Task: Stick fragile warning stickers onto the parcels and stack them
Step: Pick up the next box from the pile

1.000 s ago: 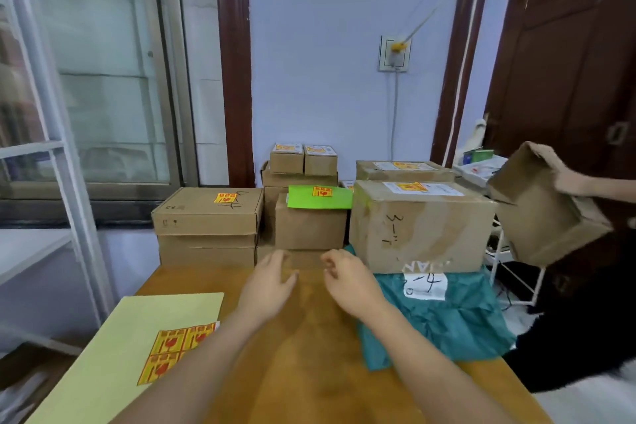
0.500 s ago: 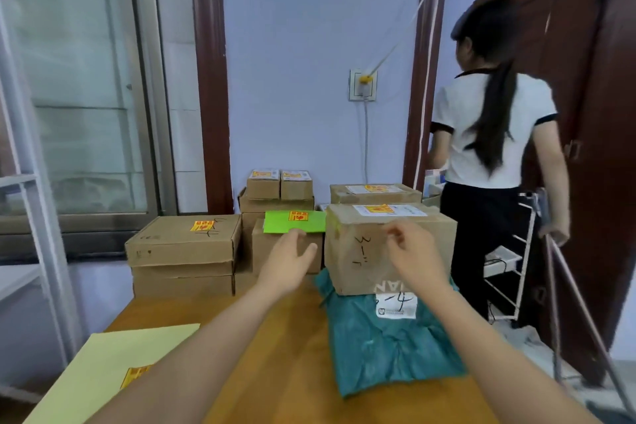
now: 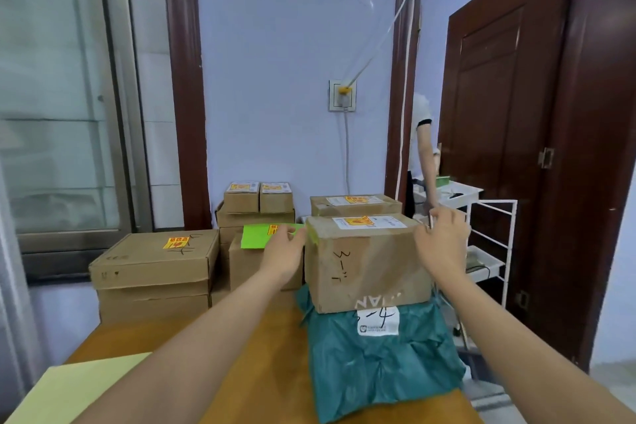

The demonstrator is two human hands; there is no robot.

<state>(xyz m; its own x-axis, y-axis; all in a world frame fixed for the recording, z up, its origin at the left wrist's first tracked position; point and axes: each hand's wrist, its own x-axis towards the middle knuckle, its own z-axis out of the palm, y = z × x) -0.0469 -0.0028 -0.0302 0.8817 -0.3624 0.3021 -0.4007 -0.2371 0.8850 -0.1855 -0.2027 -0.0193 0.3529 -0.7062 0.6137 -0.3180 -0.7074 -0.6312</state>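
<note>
Both hands reached for the cardboard box (image 3: 364, 262) at the centre of the frame. Left hand (image 3: 284, 251) lay against the box's upper left edge, fingers relaxed and fairly straight, gripping nothing. Right hand (image 3: 442, 239) sat at the upper right corner with fingers loosely curled; whether it pinched the box could not be told. That box bore a yellow fragile sticker (image 3: 358, 221) on top and rested on a teal plastic parcel (image 3: 382, 358) on the wooden table (image 3: 261, 372). Stickered boxes (image 3: 155, 262) stood stacked at centre left. A pale yellow sheet (image 3: 69, 389) lay at lower left. Another person (image 3: 422, 155) stood by the brown door (image 3: 499, 148) at right.
</note>
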